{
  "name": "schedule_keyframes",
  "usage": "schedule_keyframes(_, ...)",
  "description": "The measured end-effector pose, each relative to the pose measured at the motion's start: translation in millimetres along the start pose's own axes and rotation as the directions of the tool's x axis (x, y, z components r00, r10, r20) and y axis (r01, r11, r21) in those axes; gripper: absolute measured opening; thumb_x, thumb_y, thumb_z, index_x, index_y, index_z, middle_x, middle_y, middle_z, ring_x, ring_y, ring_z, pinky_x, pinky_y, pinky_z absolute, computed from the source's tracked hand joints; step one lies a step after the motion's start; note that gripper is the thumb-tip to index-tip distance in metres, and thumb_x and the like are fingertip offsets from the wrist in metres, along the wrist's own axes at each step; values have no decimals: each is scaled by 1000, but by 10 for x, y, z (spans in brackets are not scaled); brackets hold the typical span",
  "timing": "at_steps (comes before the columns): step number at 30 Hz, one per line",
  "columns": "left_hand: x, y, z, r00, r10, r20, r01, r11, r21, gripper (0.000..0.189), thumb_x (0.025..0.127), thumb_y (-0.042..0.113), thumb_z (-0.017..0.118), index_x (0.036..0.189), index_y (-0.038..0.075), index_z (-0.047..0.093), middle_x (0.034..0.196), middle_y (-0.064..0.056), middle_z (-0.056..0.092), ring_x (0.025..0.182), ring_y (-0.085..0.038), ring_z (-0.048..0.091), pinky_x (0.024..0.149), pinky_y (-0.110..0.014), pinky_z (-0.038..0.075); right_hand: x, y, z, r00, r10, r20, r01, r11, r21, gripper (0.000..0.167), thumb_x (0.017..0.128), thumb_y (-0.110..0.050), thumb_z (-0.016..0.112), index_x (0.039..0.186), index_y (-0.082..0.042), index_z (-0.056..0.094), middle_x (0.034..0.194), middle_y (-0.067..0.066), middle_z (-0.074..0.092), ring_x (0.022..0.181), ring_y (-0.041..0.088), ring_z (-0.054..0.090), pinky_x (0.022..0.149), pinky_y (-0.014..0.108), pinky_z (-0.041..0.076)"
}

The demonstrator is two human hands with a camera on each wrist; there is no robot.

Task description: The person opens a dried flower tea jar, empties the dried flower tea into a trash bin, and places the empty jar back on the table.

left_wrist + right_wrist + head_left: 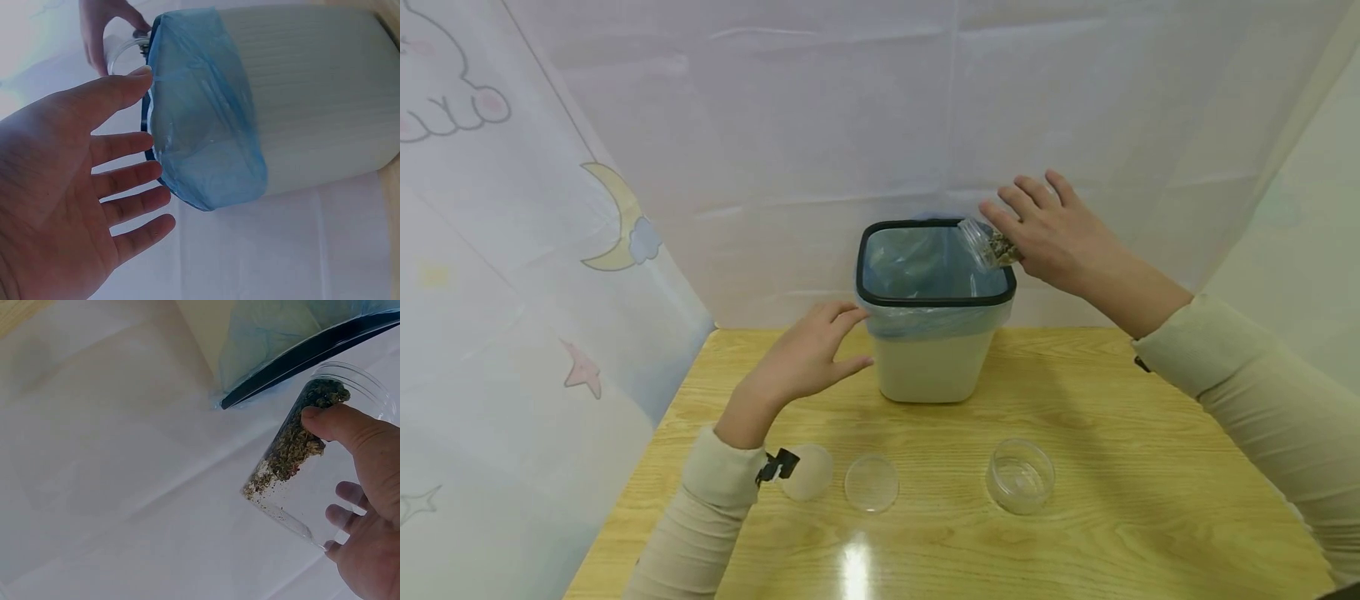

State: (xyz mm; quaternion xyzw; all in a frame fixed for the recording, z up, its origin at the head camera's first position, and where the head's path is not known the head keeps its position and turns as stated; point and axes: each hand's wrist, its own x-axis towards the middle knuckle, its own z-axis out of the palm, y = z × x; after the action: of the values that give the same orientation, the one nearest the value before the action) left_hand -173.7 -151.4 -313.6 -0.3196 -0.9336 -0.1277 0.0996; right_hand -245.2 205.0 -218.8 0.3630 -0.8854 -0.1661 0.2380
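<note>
My right hand (1063, 237) grips a clear jar (294, 515) that holds dried, leafy brown-green bits (294, 440). The jar is tipped with its mouth leaning over the right edge of a white trash bin (936, 362); the bits lie along its lower side. A blue plastic liner (206, 119) covers the inside of the bin and folds over its black rim (936, 302). At the bin's left front, my left hand (808, 354) is held with fingers spread and nothing in them. Its fingertips come right up by the rim in the left wrist view.
Two thin round translucent discs (871, 483) lie on the wooden table (1112, 517) in front of the bin, at left. A shallow clear round container (1021, 477) stands to their right. Pale printed sheets (775, 167) hang close behind the bin and at the sides.
</note>
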Motion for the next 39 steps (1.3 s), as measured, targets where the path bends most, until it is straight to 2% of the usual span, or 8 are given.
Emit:
schedule_keyframes(6,79,15,-68,1000,-4,-11,4,1000,9,66,96,39,70,150,7,47,146,-14,48,135,-31,47,112,-45,42,4,-12,4,1000,1,2,-1,1000,-4,87,80,-6,84,151,-3,35,146,28,37,141,47,29,116,67,21)
schedule_keyframes(13,221,41,-91,999,-45,9,45,998,42,70,97,44,67,153,10,43,153,-12,43,140,-30,43,114,-46,39,20,-23,1,1000,-9,-16,8,1000,-19,83,81,-5,83,150,-3,37,146,28,38,140,47,30,116,67,21)
schedule_keyframes(21,350,58,-42,997,-58,49,57,998,35,72,98,50,64,154,9,43,158,-12,39,145,-30,38,118,-45,36,56,-28,-16,1000,-18,-14,18,999,-26,80,84,-7,81,151,-4,37,148,28,38,141,46,29,116,67,21)
schedule_keyframes(28,437,50,31,995,-67,70,66,998,12,71,100,51,60,154,8,42,161,-9,36,153,-25,25,122,-43,29,82,-25,-23,999,-25,-33,25,1000,-18,79,84,-7,81,150,-4,38,146,28,38,140,47,30,115,67,21)
schedule_keyframes(33,461,46,82,997,-59,51,59,998,2,66,102,49,57,153,9,44,160,-9,38,154,-24,22,122,-43,28,109,-46,-36,1000,-19,5,19,1000,-14,82,83,-5,81,152,-4,36,147,28,37,141,46,28,116,67,20)
schedule_keyframes(39,469,70,140,998,-61,-10,61,998,-33,50,108,40,48,148,10,52,154,-9,48,152,-23,27,121,-42,30,133,-78,-38,1000,-15,23,15,1000,-10,74,89,-2,73,152,-5,35,149,27,36,143,46,28,116,67,20)
